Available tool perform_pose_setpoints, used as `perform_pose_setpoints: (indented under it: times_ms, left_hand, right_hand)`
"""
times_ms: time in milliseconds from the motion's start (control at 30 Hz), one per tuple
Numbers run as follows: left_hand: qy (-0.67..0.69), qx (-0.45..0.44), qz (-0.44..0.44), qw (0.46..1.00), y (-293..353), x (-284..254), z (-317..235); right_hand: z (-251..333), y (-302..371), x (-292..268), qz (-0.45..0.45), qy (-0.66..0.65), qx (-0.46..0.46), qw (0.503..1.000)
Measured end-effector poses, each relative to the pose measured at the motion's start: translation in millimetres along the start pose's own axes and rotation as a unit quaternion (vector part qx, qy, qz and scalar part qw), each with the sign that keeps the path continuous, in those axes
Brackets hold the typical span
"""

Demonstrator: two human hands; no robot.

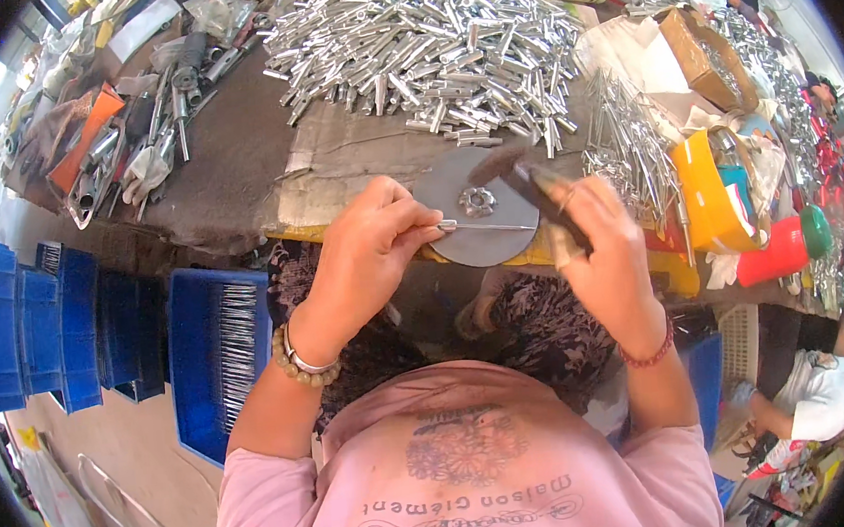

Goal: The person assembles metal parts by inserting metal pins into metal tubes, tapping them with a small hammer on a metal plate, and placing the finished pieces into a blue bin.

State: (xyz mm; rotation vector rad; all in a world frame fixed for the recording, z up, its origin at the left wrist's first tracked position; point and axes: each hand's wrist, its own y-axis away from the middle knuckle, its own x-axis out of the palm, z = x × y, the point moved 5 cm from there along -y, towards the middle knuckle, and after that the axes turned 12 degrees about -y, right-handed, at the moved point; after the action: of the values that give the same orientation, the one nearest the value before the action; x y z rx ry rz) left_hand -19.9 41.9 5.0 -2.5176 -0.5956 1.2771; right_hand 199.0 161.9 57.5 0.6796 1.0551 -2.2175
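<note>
My left hand (366, 248) pinches the thick end of a thin metal rod (491, 225) between thumb and fingers. The rod points right across a round grey plate (476, 253) at the bench's front edge. At the plate's middle sits a small ring-shaped metal piece (477, 201), just beyond the rod. My right hand (602, 238) is wrapped round the handle of a hammer (502, 164), slightly blurred by motion. Its brownish head is over the far right part of the plate; I cannot tell whether it touches anything.
A big heap of short metal tubes (423, 43) covers the bench behind the plate. Thin rods (627, 140) lie at right, near a yellow container (712, 193) and a red jar (772, 251). Blue crates (182, 365) stand left, one holding rods. Other people are at far right.
</note>
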Motion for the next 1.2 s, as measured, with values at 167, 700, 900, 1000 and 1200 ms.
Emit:
perform_pose_setpoints:
  times_ms: [167,700,900,1000,1200]
  left_hand:
    - [0.017,0.028,-0.023,0.999,-0.4,-1.4,-1.3]
    - [0.103,-0.047,0.060,0.992,-7.2,-0.7,16.7]
    - [0.070,-0.005,0.063,0.996,-9.7,-1.3,14.9]
    - [0.093,-0.019,0.051,0.994,-8.6,-2.2,14.6]
    - [0.060,0.019,0.039,0.997,-7.5,-1.7,13.3]
  right_hand:
    - [26.9,13.3,6.7,0.030,-0.002,-0.057,0.998]
    - [48.0,5.8,-17.4,-0.072,-0.094,-0.067,0.991]
    - [31.2,22.5,20.3,0.093,0.024,-0.020,0.995]
    - [29.9,16.9,13.6,0.067,-0.011,0.007,0.998]
    - [12.3,-3.5,6.2,0.017,-0.110,0.036,0.993]
